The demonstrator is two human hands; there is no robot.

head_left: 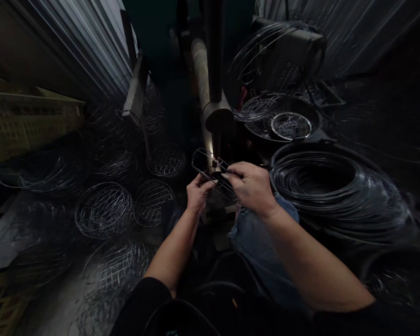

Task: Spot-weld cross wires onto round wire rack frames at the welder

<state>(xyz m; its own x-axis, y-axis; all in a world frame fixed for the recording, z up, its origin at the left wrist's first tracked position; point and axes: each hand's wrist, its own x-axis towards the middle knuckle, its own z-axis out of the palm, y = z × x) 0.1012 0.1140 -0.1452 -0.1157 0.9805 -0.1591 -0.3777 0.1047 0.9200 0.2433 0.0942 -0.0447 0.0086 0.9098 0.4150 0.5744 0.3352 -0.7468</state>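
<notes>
Between the two electrodes of a spot welder [219,116] sits a round wire rack [200,157], its rim and cross wires partly hidden by my fingers. A bright glow shows where the upper electrode tip meets the wire. My left hand [198,192] pinches the near left rim of the rack. Close to the electrode on the right, my right hand [250,184] is closed with thumb and finger together at the cross wires; whether it grips the rack or a single wire is hard to make out.
Stacks of finished-looking round wire racks [105,210] lie on the floor at left. A large wire coil [336,186] stands at right, behind it a pan [318,123] holding a metal bowl [291,126] of short pieces. A yellow crate [31,121] is at far left.
</notes>
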